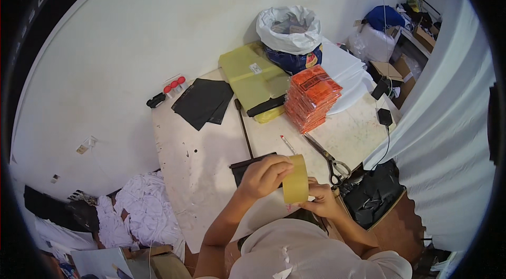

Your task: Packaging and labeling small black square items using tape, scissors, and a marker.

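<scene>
1. So far, I have only the roll of tape (295, 179) in hand, held upright over the near edge of the table (200, 173), at about six o'clock in my view.
2. My left hand (263, 175) is closed over the roll's top and left side, fingers curled round it.
3. My right hand (322, 201) grips the roll from below and from the right, so both hands are together on it.
4. I cannot tell whether a loose end is pulled free yet; no strip shows.
5. Judging by the table, nothing is taped yet: the stack of orange packets (312, 97) at one o'clock sits untouched, as do the yellow-green bundle (252, 77) at twelve and the black bags (204, 102) at eleven.
6. Just beside my right hand, at two o'clock, lie the scissors (329, 159), with a pen (288, 144) near them.
</scene>
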### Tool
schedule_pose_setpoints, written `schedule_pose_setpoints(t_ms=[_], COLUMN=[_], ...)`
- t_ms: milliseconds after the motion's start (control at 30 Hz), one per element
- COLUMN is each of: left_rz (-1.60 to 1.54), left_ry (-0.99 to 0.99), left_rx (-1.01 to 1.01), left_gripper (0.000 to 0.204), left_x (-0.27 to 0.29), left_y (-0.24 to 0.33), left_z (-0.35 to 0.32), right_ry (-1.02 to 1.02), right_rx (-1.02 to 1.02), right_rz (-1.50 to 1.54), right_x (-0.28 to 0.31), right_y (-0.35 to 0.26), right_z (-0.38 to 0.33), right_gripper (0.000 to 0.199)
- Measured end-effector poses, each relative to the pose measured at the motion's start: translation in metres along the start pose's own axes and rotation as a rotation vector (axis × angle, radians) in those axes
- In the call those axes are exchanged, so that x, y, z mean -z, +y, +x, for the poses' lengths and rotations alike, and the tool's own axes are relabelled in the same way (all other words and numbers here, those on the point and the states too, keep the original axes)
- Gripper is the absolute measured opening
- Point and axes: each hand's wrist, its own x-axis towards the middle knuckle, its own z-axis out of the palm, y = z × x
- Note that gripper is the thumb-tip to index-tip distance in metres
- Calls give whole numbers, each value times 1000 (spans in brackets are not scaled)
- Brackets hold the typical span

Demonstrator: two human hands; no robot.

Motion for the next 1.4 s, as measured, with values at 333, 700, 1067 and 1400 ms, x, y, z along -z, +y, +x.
schedule_pose_setpoints(t_ms=[333, 700, 1067, 1400], left_rz=[3, -469, -427, -254], left_ry=[-254, 358, -648, -345], left_rx=[55, 618, 330, 131], left_gripper=[14, 17, 58, 18], left_x=[-64, -38, -47, -52], left_y=[-12, -71, 3, 9], left_z=[-47, 28, -39, -45], right_ry=[120, 209, 355, 306], right_rx=[-776, -652, -559, -495], right_rz=[544, 224, 652, 632], right_x=[24, -15, 0, -7], right_y=[20, 79, 31, 11], right_z=[-31, -110, -73, -57], right_gripper=[30, 13, 12, 14])
